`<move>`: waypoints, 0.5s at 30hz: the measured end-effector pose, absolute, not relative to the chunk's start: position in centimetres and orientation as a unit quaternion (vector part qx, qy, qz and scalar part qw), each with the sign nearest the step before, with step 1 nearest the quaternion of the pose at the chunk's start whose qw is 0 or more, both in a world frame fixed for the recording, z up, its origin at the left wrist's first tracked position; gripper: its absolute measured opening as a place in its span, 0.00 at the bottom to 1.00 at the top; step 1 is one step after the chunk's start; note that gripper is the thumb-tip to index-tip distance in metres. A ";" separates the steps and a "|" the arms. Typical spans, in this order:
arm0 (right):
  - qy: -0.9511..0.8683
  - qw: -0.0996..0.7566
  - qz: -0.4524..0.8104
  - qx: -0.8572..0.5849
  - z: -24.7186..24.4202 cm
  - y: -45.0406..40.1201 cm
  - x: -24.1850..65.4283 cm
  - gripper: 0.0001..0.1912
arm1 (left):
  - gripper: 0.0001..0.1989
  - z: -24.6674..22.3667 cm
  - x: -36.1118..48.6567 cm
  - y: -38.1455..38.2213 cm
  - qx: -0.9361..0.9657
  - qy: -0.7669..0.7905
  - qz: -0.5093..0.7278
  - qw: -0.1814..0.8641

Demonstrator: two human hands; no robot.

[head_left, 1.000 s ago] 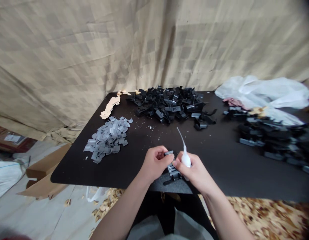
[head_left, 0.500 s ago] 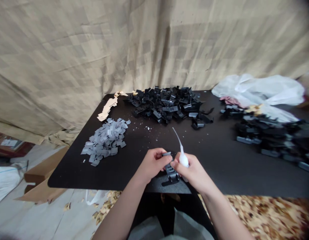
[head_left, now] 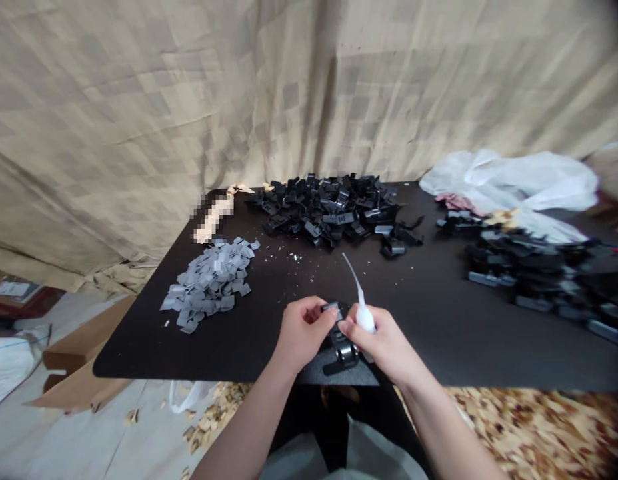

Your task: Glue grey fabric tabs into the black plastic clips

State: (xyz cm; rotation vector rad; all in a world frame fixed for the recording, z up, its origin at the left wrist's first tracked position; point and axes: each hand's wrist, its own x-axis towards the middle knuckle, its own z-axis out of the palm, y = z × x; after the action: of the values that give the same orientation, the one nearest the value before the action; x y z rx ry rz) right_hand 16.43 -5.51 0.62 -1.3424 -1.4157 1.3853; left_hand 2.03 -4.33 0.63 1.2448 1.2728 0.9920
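A black plastic clip-like part (head_left: 345, 353) with a curved, shiny end is between my hands at the table's front edge. My left hand (head_left: 305, 331) pinches its far end, where a small grey pad (head_left: 331, 306) shows near the thumb. In my right hand (head_left: 381, 337) is a white squeeze bottle (head_left: 365, 319), its long thin nozzle pointing up and away over the table. The right thumb and fingertip also meet the black part's side. Under the part lies a grey speckled mat (head_left: 316, 373). Fingers hide much of the part's middle.
A heap of grey pads (head_left: 211, 283) lies at the left, and a pile of black parts (head_left: 333, 210) at the back. More black parts with grey pads (head_left: 539, 273) and a white plastic bag (head_left: 513, 177) are at the right. White crumbs dot the dark table (head_left: 429, 333).
My hands stay together at the black part, with the left fingers shifted slightly on its far end. The bottle is still in the right hand. The view has moved a little.
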 end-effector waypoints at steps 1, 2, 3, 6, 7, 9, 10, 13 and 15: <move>-0.547 0.368 0.538 -0.525 0.7 -5.5 16.4 0.14 | 0.09 0.7 2.0 -4.3 0.519 0.529 0.413 0.530; -0.541 0.371 0.538 -0.530 0.7 -5.5 16.4 0.14 | 0.10 0.8 2.0 -4.3 0.519 0.522 0.408 0.540; -0.534 0.373 0.539 -0.534 0.7 -5.6 16.3 0.14 | 0.10 1.0 1.9 -4.3 0.520 0.514 0.401 0.552; -0.503 0.380 0.563 -0.534 0.5 -6.0 16.3 0.14 | 0.12 1.2 2.2 -4.3 0.517 0.498 0.376 0.586; -0.493 0.384 0.573 -0.530 0.3 -6.1 16.4 0.15 | 0.13 1.1 2.4 -4.2 0.507 0.502 0.369 0.596; -0.474 0.393 0.578 -0.536 -0.1 -5.7 17.3 0.16 | 0.16 0.9 3.0 -3.9 0.474 0.521 0.356 0.615; -0.470 0.392 0.553 -0.565 -0.2 -5.3 18.3 0.16 | 0.18 0.9 3.2 -3.8 0.459 0.536 0.357 0.612; -0.467 0.346 0.368 -0.726 1.2 -3.3 23.8 0.16 | 0.20 1.7 2.9 -4.3 0.486 0.551 0.393 0.552; -0.452 0.317 0.263 -0.792 3.5 -1.4 29.1 0.16 | 0.16 2.8 1.8 -5.7 0.540 0.552 0.451 0.448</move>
State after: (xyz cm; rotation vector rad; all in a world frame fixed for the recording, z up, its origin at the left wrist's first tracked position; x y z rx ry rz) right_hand 29.09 -1.36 3.51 -2.0846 -1.1888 0.6912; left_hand 1.78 -5.68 2.77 1.3354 1.3655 1.1174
